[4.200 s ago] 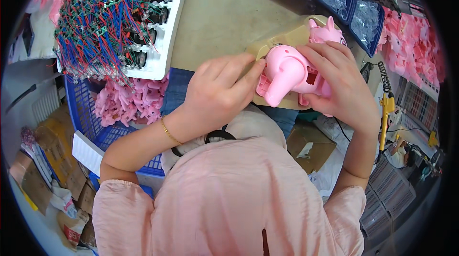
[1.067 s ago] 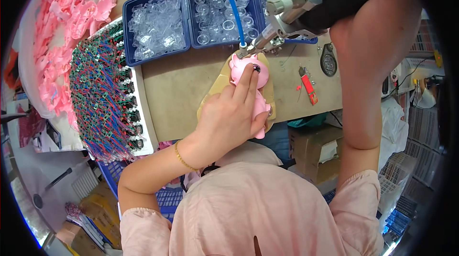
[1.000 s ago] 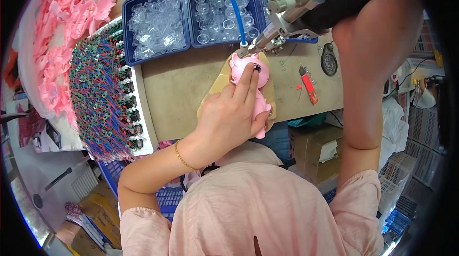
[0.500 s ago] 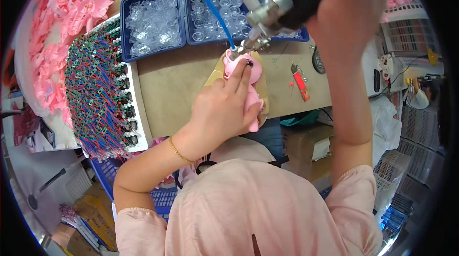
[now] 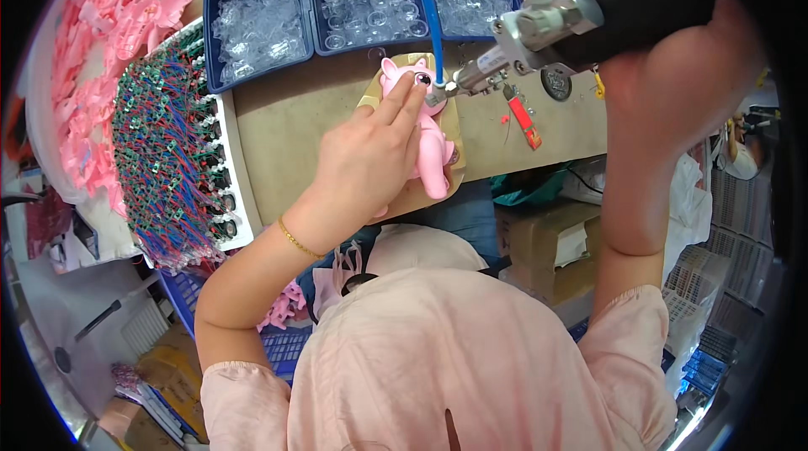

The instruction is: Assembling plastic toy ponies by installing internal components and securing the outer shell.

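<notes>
A pink plastic animal toy (image 5: 433, 151) with a dark round eye lies on a tan holding block (image 5: 453, 125) at the table's front edge. My left hand (image 5: 366, 152) holds it down, two fingers stretched close together across its head; the thumb is hidden. From the right, my right hand (image 5: 686, 85) grips a power screwdriver (image 5: 640, 9) by its black body, fingers mostly hidden behind it. Its metal nose, with a blue hose (image 5: 431, 13) beside it, points at the right side of the toy's head, beside my fingertips. Whether the tip touches the toy, I cannot tell.
Blue bins (image 5: 310, 51) of clear plastic parts stand along the back. At left, a white tray (image 5: 244, 190) carries many wired green boards; pink toy parts (image 5: 139, 18) are heaped beyond. A red-handled cutter (image 5: 523, 123) and a dark round piece (image 5: 555, 85) lie at right.
The screwdriver's nose has shifted from the upper left of the toy's head to its right side. My right hand has swung right. The whole view has shifted slightly.
</notes>
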### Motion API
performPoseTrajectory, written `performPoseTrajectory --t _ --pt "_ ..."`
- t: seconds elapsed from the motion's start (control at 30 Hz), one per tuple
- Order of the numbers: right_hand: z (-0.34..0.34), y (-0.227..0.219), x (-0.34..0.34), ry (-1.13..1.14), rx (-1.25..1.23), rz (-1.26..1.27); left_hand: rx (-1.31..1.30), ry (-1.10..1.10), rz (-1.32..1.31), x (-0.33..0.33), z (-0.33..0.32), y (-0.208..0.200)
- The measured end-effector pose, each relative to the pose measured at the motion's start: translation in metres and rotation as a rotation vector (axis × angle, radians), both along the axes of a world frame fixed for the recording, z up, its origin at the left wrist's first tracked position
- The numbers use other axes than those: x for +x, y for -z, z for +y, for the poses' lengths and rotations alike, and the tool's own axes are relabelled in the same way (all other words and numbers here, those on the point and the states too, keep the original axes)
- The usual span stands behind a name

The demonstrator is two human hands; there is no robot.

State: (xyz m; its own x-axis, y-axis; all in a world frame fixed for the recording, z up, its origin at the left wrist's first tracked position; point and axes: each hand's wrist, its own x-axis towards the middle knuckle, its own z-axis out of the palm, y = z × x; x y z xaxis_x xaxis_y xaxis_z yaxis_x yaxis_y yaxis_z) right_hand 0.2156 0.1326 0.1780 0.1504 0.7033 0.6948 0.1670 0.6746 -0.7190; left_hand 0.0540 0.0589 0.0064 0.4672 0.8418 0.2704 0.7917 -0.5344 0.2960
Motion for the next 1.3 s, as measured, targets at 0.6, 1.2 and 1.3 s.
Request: performPoseTrajectory --t 0.6,1.2,1.3 --pt "-0.037 -0.004 -0.023 0.145 0.093 -0.009 0.044 -0.037 -0.013 0.006 -0.003 0.002" --pt "-0.072 0.014 -0.021 -0.103 -0.072 0.008 0.165 -0.025 -0.087 0.006 -0.006 0.0" --pt "-0.058 0.014 -0.033 -0.247 -0.271 0.066 0.067 -0.082 0.024 0.0 -0.006 0.003"
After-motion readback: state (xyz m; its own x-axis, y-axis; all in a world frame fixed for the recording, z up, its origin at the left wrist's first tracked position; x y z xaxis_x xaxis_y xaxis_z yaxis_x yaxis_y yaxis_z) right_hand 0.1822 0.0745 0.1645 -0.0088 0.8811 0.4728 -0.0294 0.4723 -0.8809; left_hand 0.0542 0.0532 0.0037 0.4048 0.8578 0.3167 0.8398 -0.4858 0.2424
